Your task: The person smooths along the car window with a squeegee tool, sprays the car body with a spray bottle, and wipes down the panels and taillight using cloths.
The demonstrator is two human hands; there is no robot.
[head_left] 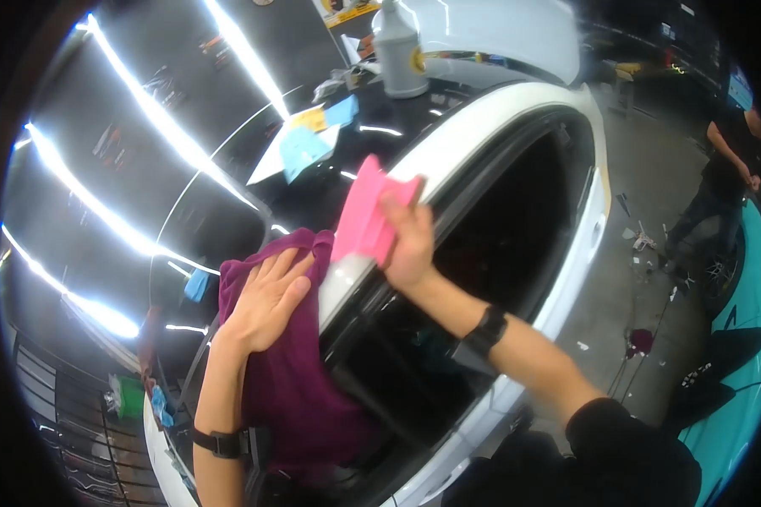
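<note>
My left hand (266, 306) lies flat with fingers stretched over a maroon cloth (292, 384), which drapes across the car's black roof and down over its side window. My right hand (410, 241) is closed around a pink squeegee (364, 211), holding it over the white roof rail (444, 144). The squeegee's lower end is right by the rail, just right of the cloth. Below my right forearm is the dark side window (490, 253) of the white car.
On the black roof are a white sheet with light blue pieces (303, 150) and a grey bottle (400, 55). A small blue piece (196, 286) lies further left. To the right, another person (727, 160) stands beside a teal car (748, 279); scraps litter the floor (621, 313).
</note>
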